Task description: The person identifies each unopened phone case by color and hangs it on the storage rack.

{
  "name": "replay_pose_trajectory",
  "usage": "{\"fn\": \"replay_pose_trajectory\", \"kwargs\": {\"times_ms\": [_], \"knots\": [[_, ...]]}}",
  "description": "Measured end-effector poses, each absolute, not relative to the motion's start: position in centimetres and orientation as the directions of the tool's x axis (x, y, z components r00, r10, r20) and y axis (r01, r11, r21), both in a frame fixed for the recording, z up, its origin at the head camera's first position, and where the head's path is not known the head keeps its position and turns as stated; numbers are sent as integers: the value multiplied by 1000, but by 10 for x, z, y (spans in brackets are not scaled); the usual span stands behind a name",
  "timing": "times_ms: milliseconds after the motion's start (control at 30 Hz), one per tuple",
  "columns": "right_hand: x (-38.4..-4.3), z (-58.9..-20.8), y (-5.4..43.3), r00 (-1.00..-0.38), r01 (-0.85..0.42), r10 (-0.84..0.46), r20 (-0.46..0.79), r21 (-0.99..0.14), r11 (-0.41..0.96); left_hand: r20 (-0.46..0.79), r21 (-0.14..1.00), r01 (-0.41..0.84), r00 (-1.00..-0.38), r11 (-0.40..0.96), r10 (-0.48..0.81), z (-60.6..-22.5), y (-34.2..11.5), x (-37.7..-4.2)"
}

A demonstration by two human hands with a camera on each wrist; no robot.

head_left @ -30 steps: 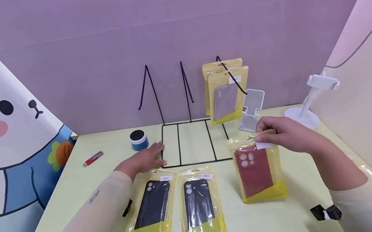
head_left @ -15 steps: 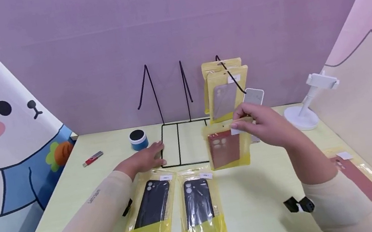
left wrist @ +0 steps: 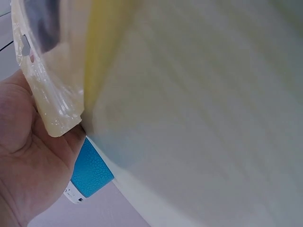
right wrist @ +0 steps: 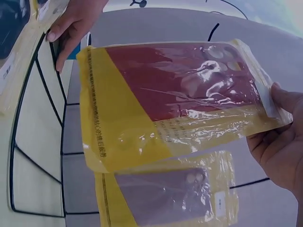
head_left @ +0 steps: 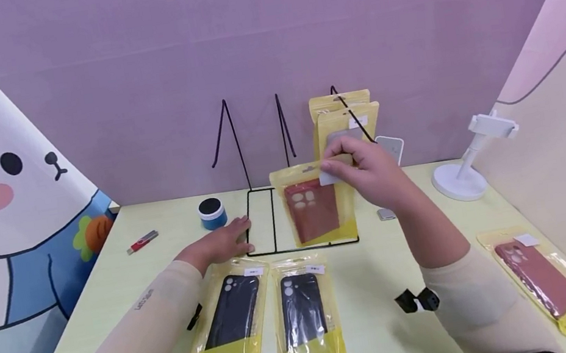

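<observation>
My right hand pinches the top corner of a clear-and-yellow bag with a red phone case inside. The bag hangs upright over the base of a black wire display rack, in front of the middle hook. In the right wrist view, thumb and fingers grip the packaged red case at its label end. My left hand rests at the rack's left edge, fingers extended against the wire. Bagged cases hang on the right hook, partly hidden by my right hand.
Two bagged black cases lie in front of the rack. Another bagged red case lies at right. A blue jar, a red USB stick, a white phone stand and a white holder stand around.
My right hand has carried the bagged red case left and upward, from the right of the rack to in front of its middle hook. The left hand has stayed at the rack's left edge.
</observation>
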State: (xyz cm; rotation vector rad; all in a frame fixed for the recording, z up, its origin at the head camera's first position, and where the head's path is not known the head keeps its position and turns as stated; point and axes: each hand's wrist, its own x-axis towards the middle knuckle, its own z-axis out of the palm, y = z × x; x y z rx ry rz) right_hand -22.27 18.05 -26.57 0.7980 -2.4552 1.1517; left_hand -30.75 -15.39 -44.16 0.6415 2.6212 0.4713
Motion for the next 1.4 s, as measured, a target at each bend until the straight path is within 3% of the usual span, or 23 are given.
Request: {"fn": "replay_pose_trajectory", "kwargs": {"times_ms": [267,533,1000,1400], "knots": [[-237,-263,166,-847,-527,-264,461,-668,526,-295,402,374,-811,836,505,-442,-154,-307],[-253,-266,158,-844,-531,-258,471,-660,531,-292,407,371,-813,835,504,-441,-153,-307],[-262,-256,148,-863,-398,-216,457,-351,848,-290,409,367,-816,835,500,-442,-154,-308],[-285,-239,140,-874,-343,-211,437,-247,906,-306,406,355,-815,842,492,-434,-149,-303]]}}
